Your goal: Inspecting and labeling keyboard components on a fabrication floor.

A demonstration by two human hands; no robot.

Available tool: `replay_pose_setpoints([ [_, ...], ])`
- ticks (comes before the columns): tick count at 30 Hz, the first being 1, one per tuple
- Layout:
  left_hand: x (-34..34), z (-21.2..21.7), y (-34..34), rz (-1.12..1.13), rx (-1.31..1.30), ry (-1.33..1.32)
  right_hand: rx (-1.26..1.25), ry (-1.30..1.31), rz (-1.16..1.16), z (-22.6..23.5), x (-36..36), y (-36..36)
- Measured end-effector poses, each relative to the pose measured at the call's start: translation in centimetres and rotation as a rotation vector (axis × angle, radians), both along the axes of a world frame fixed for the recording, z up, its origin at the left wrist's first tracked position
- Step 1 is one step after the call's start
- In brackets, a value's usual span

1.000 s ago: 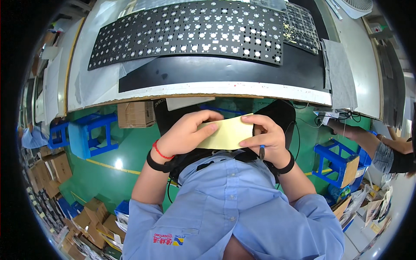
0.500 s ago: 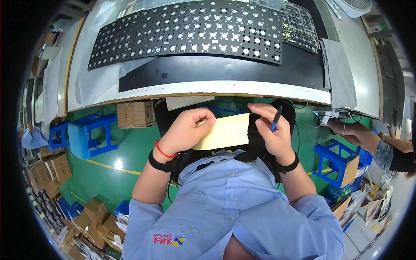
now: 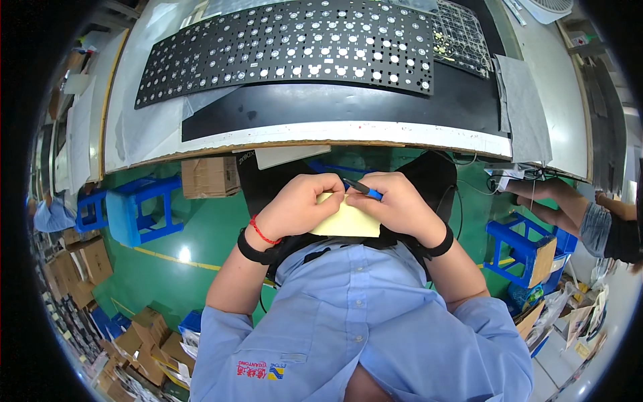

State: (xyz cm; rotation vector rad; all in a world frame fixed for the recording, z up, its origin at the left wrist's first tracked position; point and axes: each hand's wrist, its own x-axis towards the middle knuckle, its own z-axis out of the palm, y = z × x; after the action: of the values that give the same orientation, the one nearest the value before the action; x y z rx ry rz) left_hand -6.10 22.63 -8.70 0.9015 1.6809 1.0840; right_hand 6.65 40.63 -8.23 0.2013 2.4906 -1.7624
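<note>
A yellow sheet of paper (image 3: 348, 224), small and blank on the side I see, is held over my lap, below the table edge. My left hand (image 3: 299, 204) pinches its upper left part between thumb and fingers. My right hand (image 3: 400, 204) is closed at the sheet's top edge, close beside the left fingertips, and also has a blue and black pen (image 3: 365, 190) lodged between its fingers. The pen slants with its dark end toward the left hand. The right thumb lies on the paper; the fingers behind the sheet are hidden.
On the table ahead lies a black perforated keyboard plate (image 3: 288, 50), with a second gridded panel (image 3: 462, 37) behind its right end and a grey cloth (image 3: 524, 110) over the edge. Blue stools (image 3: 137, 208) and a cardboard box (image 3: 209, 177) stand below. Another person's legs (image 3: 559, 204) show at right.
My right hand has moved left with the pen and come onto the paper's top edge. Both hands are now close together, and the sheet has turned and sits slightly lower.
</note>
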Motion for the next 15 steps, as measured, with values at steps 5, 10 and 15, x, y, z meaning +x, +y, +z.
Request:
replay_pose_setpoints([
  [5, 0.2, -1.2, -0.1, 0.052, -0.012, -0.155, -0.006, 0.045, -0.071, -0.7, 0.1, -0.6],
  [10, 0.4, -2.0, 0.1, 0.164, -0.039, -0.501, 0.135, 0.106, -0.071, 0.1, 0.0, -1.0],
  [15, 0.1, -2.5, -0.2, 0.219, 0.006, -0.500, -0.021, 0.079, -0.154, -0.2, 0.1, -0.7],
])
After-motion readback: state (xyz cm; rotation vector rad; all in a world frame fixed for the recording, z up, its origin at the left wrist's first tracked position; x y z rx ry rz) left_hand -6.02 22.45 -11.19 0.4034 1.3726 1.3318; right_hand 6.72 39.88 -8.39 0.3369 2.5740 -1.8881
